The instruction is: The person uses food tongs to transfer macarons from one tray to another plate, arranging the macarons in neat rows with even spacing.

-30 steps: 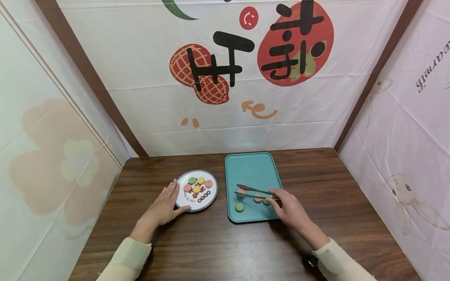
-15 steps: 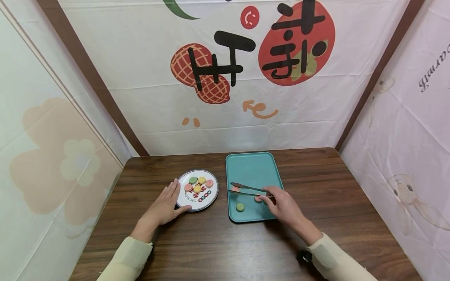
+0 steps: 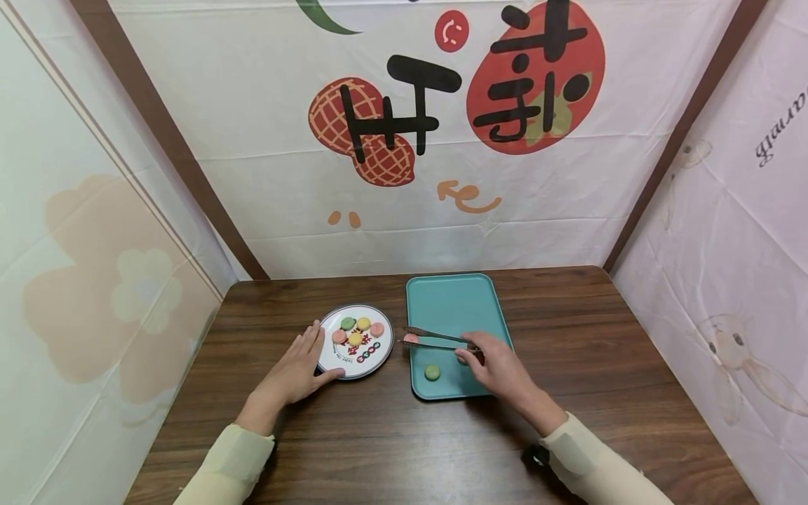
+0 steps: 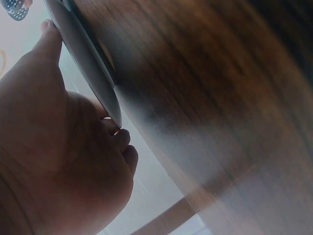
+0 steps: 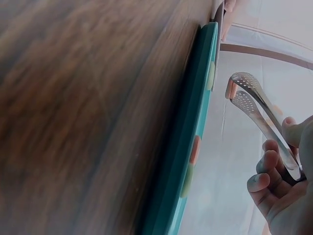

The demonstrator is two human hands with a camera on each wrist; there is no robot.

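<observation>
In the head view my left hand (image 3: 292, 368) rests at the left rim of a round white plate (image 3: 379, 361), fingers extended and thumb spread along its near edge. Pink, yellow and green macarons (image 3: 355, 339) lie on the plate. My right hand (image 3: 501, 372) holds metal tongs (image 3: 435, 335) above the teal tray (image 3: 451, 298). Between the perforated tips, a pink macaron (image 5: 231, 88) is pinched, lifted clear of the tray in the right wrist view. A green macaron (image 3: 432, 372) sits near the tray's front left corner. Another pink macaron (image 5: 195, 149) and a green one (image 5: 187, 180) lie on the tray, mostly hidden by my right hand in the head view.
Plate and tray stand side by side on a brown wood-grain table (image 3: 379, 449), with a narrow gap between them. Printed white cloth (image 3: 265, 189) hangs behind the table and along both sides.
My right hand has moved left with the tongs and the pink macaron, from over the tray to its left edge near the plate. My left hand keeps its place at the plate.
</observation>
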